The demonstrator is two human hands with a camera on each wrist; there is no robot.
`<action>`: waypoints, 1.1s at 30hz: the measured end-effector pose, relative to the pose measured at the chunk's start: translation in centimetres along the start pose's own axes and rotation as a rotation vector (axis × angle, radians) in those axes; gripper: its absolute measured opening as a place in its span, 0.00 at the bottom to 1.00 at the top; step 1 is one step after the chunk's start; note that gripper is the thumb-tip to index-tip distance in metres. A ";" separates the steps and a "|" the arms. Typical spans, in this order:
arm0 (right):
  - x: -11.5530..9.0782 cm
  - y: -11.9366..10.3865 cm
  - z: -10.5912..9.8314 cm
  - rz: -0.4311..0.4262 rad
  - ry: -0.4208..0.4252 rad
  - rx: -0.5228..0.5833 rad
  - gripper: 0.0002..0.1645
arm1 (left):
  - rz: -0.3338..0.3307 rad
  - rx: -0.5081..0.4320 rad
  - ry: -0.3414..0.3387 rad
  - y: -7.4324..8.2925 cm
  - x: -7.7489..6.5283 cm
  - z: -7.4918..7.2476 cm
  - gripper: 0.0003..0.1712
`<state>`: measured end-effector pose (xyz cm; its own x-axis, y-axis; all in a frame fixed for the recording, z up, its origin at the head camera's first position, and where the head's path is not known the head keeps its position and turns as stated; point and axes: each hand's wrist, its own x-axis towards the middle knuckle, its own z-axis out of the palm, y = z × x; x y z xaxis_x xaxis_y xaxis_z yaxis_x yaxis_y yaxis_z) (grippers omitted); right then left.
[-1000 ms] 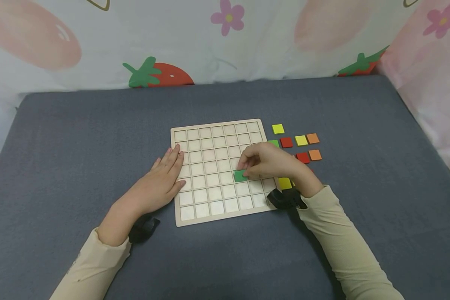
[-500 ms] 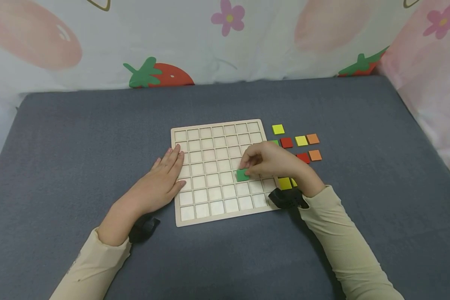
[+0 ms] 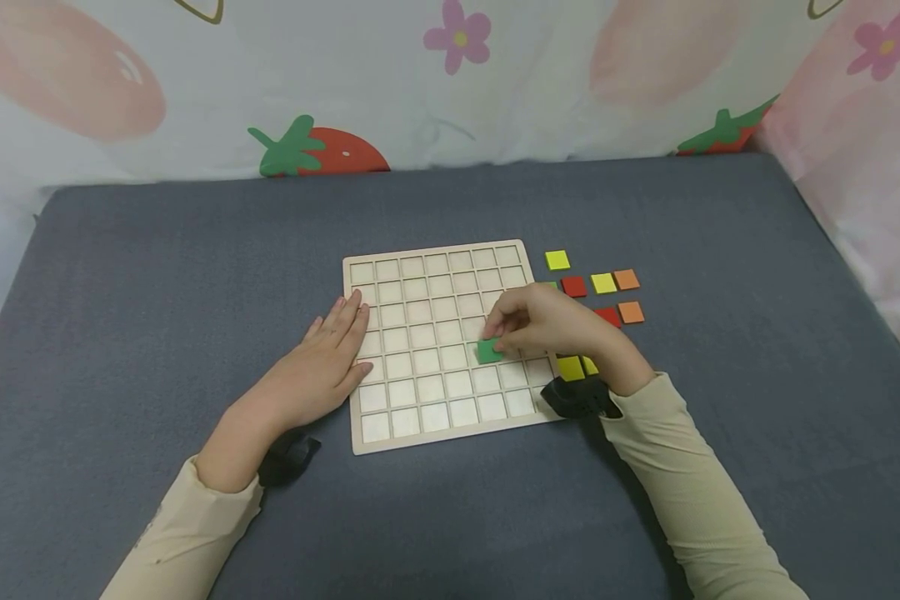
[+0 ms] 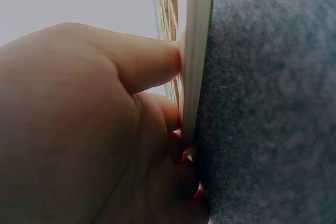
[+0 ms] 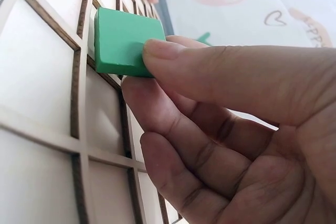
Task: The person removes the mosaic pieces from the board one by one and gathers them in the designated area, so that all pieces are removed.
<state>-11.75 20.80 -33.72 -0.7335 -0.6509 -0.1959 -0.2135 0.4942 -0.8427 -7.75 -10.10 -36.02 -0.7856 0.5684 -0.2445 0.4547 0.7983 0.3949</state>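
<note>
A pale wooden grid board [image 3: 453,427] with square recesses lies on the dark grey cloth. My right hand [image 3: 543,319] pinches a green square tile [image 3: 488,351] between thumb and fingers, close over the right half of the board. In the right wrist view the thumb lies on the top face of the green tile [image 5: 123,40], with fingertips beneath its edge and grid strips right under it. My left hand [image 3: 307,367] rests with straight fingers along the board's left edge. The left wrist view has the thumb [image 4: 149,61] against the board's rim [image 4: 198,40].
Right of the board lie loose tiles: yellow [image 3: 557,260], red [image 3: 573,287], orange [image 3: 626,279] and more, some partly hidden by the right hand. Grey cloth [image 3: 195,250] surrounds the board. A white curtain [image 3: 525,83] with strawberry and flower prints hangs behind the table's far edge.
My right hand has shifted slightly to the right over the board, with the green tile still pinched. The left hand stays in place at the board's left edge.
</note>
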 end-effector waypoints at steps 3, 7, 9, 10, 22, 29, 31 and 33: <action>-0.2 0.1 -0.1 -0.010 0.007 -0.011 0.06 | 0.001 0.000 -0.001 0.0 0.0 0.0 0.39; -0.4 0.3 -0.2 -0.024 0.006 -0.018 0.06 | 0.006 -0.002 0.002 0.0 0.1 0.0 0.39; -0.5 0.4 -0.3 -0.028 0.006 -0.011 0.06 | 0.008 0.000 0.003 0.0 0.1 0.0 0.38; -0.6 0.4 -0.3 -0.027 0.008 -0.008 0.06 | 0.009 0.001 0.003 0.0 0.1 0.0 0.38; -1.5 1.2 -0.7 -0.006 0.020 0.004 0.06 | 0.017 0.009 0.016 0.0 0.1 0.1 0.38; -1.9 1.5 -1.0 -0.008 0.028 0.002 0.06 | 0.020 0.008 0.018 0.0 0.0 0.0 0.38; -1.9 1.6 -1.0 -0.011 0.030 0.005 0.06 | 0.018 0.008 0.017 0.0 0.0 0.0 0.38; -2.0 1.6 -1.0 -0.011 0.032 0.004 0.06 | 0.017 0.007 0.015 0.0 0.0 0.0 0.38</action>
<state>-11.26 23.48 -34.12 -0.7513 -0.6376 -0.1704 -0.2194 0.4849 -0.8466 -7.76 -10.12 -35.98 -0.7840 0.5788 -0.2245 0.4707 0.7900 0.3928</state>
